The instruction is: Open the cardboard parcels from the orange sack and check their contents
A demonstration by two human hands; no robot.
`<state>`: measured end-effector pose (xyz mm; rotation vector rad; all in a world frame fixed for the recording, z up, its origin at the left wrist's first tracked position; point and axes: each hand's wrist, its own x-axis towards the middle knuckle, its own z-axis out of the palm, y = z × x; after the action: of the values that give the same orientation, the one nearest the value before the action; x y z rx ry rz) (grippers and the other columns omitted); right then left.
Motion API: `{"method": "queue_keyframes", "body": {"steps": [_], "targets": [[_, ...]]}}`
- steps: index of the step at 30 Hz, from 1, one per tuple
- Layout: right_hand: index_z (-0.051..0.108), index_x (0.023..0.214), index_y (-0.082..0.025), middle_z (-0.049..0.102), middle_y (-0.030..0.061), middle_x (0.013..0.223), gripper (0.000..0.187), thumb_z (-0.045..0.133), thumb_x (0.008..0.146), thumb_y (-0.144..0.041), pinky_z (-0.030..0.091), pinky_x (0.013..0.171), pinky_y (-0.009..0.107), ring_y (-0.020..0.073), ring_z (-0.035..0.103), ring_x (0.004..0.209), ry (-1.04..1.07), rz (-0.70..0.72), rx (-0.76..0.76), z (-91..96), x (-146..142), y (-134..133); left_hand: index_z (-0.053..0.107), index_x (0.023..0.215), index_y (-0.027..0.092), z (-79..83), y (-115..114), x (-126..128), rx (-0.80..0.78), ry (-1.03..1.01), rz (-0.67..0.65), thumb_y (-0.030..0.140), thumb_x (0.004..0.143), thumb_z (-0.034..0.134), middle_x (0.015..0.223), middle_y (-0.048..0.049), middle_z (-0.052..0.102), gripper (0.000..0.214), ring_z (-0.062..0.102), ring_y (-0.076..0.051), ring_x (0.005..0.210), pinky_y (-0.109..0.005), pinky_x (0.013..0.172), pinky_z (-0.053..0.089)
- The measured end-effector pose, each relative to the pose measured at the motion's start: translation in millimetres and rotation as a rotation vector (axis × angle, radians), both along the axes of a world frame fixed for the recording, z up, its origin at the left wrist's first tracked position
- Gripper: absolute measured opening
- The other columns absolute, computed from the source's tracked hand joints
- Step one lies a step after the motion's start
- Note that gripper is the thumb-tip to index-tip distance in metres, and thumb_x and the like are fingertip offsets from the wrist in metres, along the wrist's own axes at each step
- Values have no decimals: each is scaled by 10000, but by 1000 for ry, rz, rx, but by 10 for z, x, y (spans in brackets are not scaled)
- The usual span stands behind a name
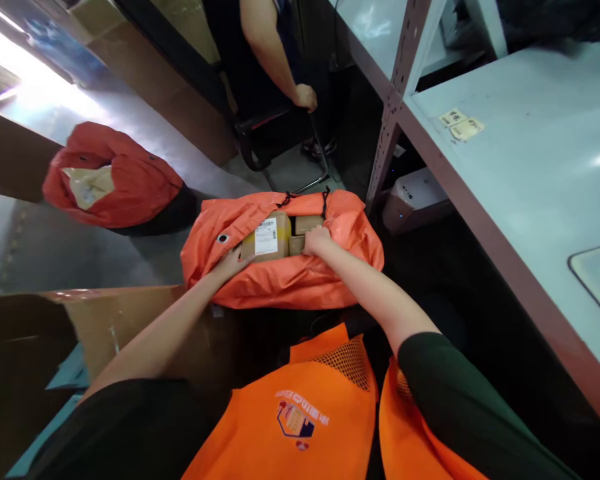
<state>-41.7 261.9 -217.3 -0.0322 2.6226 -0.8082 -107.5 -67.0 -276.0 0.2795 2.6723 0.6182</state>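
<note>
An orange sack lies on the floor in front of me, its mouth open and showing brown cardboard parcels. The largest parcel bears a white label. My left hand rests on the sack's fabric at the left edge of that parcel, fingers curled on it. My right hand reaches into the opening, with its fingers closed on a smaller parcel beside the labelled one. I wear an orange vest.
A second orange sack holding a parcel lies to the left. Flattened cardboard is at lower left. A metal shelving table runs along the right, with a white device beneath. Another person's arm and hand rest on a chair behind the sack.
</note>
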Motion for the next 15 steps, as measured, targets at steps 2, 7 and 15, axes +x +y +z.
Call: {"method": "queue_keyframes", "body": {"steps": [2,7,15], "targets": [[701,1310,-107,704,205,1355,596,779,938,-567,459,1188,559,336,639,1317,-20,57,77,-171,174,118,706,1357,127,-51,-25,133,127,-35,22,738,691,847,1629,-203,554,916,435,-454,1566,-536,1361,274],[684,1364,-101,719,250,1332,700,786,898,-612,430,1168,523,377,650,1293,-3,210,156,-309,445,142,752,1257,182,-82,-130,254,429,-110,254,781,798,695,1453,-165,705,757,556,-405,1490,-542,1288,438],[807,1144,-60,809,227,1121,474,717,994,-500,540,877,396,363,766,1061,17,521,219,-114,402,-252,676,1385,222,-201,56,218,622,-394,652,485,902,740,1274,-132,795,554,783,-322,1163,-456,994,674]]}}
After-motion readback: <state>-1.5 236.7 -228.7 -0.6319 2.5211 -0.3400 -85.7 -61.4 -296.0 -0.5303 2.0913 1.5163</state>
